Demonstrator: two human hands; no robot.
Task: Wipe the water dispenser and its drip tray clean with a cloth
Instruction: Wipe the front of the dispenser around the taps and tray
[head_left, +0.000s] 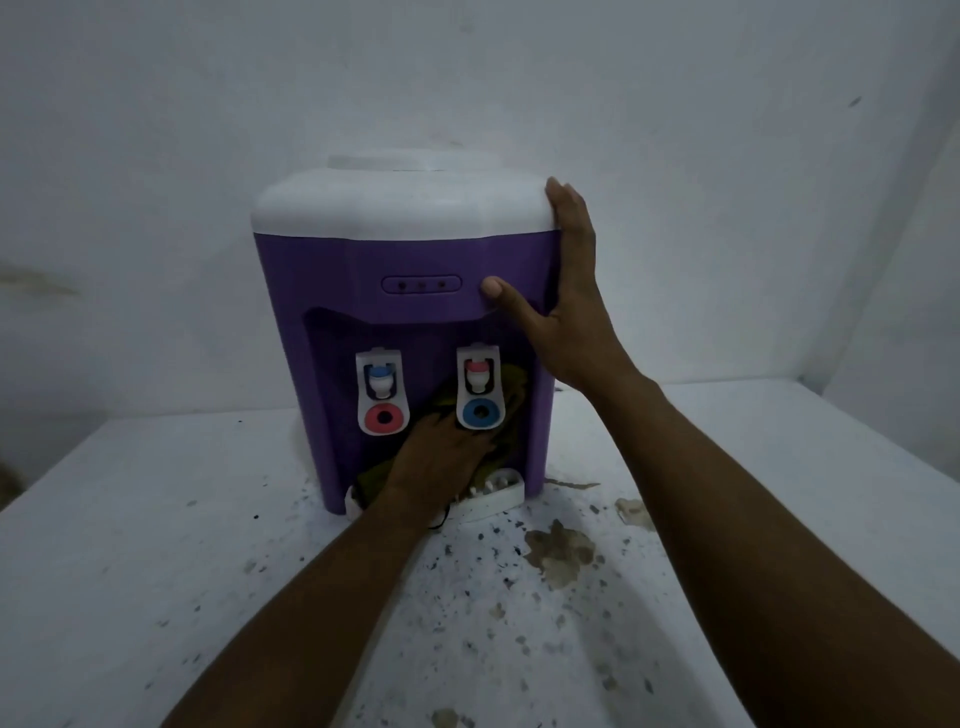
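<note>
The purple water dispenser (405, 270) with its white lid (400, 208) stands mid-frame on a white table (156, 519), its back near the wall (156, 130) at 12 o'clock. The front recess is a tight pocket: purple side walls close it at 9 and 3 o'clock, and two taps hang into it, the left tap (381, 389) with a red lever ring and the right tap (479, 387) with a blue one. At the dispenser's 6 o'clock foot sits the white drip tray (496, 496), only its right end uncovered. An olive cloth (511, 382) fills the recess from the tray up behind the right tap.

The left hand (441, 462) reaches in from 6 o'clock, back of the hand up, fingers stretched forward and pressing on the cloth between and below the taps; the fingertips are hidden behind the right tap. The right hand (566, 291) lies flat against the dispenser's 3 o'clock side, fingers straight and reaching up to the lid's edge, thumb spread onto the purple front beside the indicator panel (421, 285). Neither hand curls round anything.

Bare tabletop lies open at 9, 6 and 4 o'clock, speckled with dark flecks and a brownish stain (558, 553) at 5 o'clock. The table's left edge runs off at 8 o'clock.
</note>
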